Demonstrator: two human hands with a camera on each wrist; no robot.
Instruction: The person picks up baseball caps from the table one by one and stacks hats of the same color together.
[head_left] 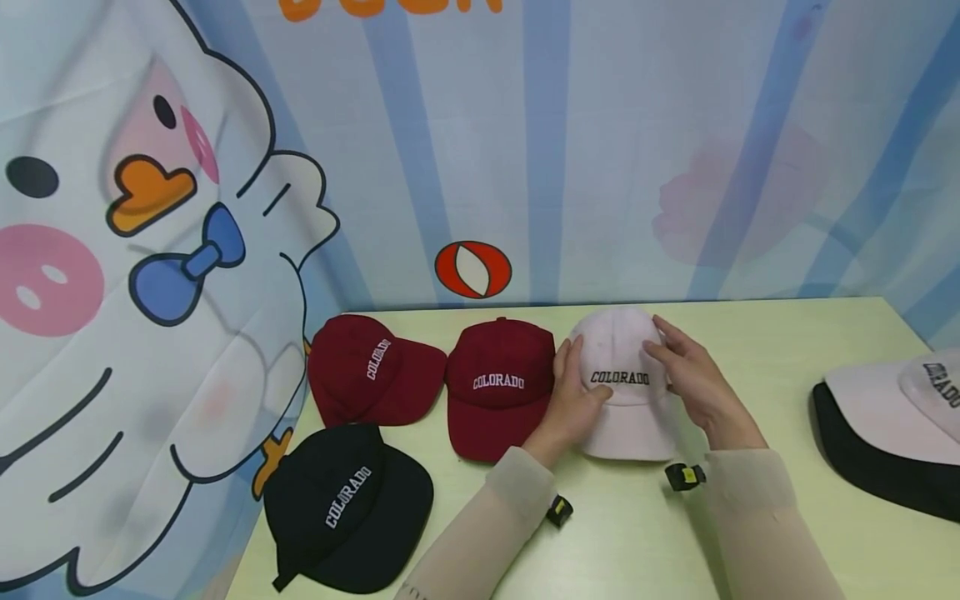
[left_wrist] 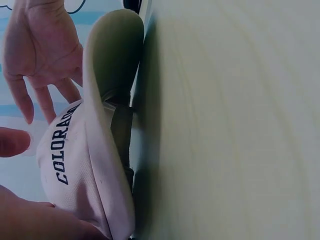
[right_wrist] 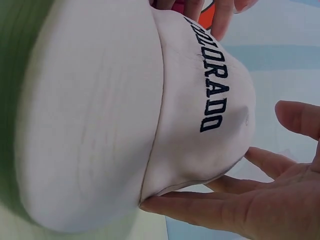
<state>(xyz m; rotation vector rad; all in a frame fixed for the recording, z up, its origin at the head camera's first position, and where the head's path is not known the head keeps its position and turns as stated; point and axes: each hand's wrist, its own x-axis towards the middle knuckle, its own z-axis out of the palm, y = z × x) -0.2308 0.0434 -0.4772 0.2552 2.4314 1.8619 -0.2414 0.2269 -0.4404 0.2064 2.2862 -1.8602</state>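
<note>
A pale pinkish-white baseball cap (head_left: 622,429) with dark COLORADO lettering sits at the table's back, its brim toward me. My left hand (head_left: 572,408) lies along the cap's left side, thumb extended over its front. On the other side is my right hand (head_left: 693,379). Its fairly straight fingers (right_wrist: 195,210) touch the cap's side edge, and its thumb stands off the crown in the right wrist view. Left of the white cap sits a dark red cap (head_left: 498,358), close beside my left hand.
Another dark red cap (head_left: 367,375) lies at the back left, its brim turned right. In front of it is a black cap (head_left: 337,500). A white cap with a black brim (head_left: 870,408) stands at the right edge. A printed curtain (head_left: 600,150) hangs behind the table (head_left: 622,533).
</note>
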